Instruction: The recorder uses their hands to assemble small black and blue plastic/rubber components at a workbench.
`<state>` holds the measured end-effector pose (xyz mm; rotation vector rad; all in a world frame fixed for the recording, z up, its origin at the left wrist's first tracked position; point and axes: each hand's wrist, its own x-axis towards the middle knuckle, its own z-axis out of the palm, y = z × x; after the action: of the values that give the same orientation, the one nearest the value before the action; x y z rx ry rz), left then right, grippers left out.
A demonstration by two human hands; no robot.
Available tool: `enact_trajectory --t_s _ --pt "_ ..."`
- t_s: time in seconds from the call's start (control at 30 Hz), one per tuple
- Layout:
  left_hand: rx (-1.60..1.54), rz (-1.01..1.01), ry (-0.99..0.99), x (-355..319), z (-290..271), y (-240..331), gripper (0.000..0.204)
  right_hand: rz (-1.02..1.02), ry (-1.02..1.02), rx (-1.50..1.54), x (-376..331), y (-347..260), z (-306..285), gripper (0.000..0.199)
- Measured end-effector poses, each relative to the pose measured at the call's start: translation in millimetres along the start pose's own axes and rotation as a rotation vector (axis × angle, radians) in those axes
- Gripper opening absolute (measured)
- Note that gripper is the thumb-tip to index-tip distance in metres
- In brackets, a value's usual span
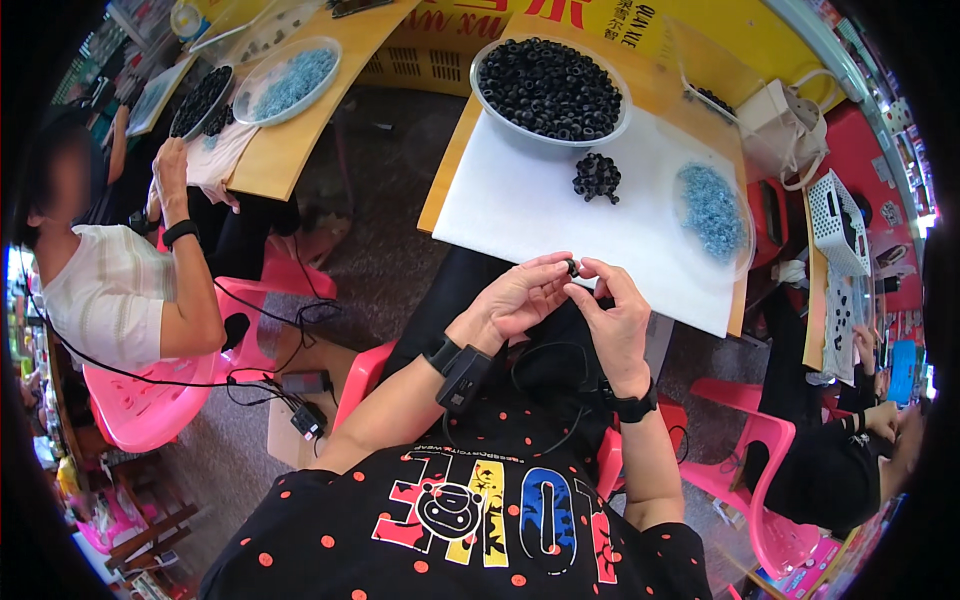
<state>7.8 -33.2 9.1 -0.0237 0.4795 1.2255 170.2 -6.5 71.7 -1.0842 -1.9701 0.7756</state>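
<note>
My left hand (pixel 520 297) and my right hand (pixel 615 318) meet just off the near edge of the table. Between their fingertips sits a small black ring-shaped piece (pixel 572 268), pinched from both sides. Part of it is covered by the fingers. Beyond them, a white sheet (pixel 510 205) covers the tabletop. A pile of similar black rings (pixel 597 178) lies on it, below a wide pale bowl (pixel 590 142) heaped with more of them. To the right, a shallow clear tray holds pale blue translucent pieces (pixel 712 212), too small to make out.
At the far right corner stands a white handbag (pixel 785 130), with a white perforated basket (pixel 840 225) nearby. Left, a person (pixel 125 290) sits at another table (pixel 285 150); another person (pixel 830 465) sits right. Pink chairs (pixel 150 400) and black cables (pixel 300 320) are around me.
</note>
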Motion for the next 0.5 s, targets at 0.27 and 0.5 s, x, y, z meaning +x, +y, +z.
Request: enact_trajectory --t_s 0.27,0.5 --pt "0.14 -0.049 0.043 -2.1 -3.6 1.8 0.024 -0.015 0.015 0.074 -3.9 4.8 2.6 0.018" --pt "0.294 -0.072 0.049 -3.0 -14.8 9.4 0.024 -0.223 -0.066 -0.025 -6.5 12.1 -0.2 0.016"
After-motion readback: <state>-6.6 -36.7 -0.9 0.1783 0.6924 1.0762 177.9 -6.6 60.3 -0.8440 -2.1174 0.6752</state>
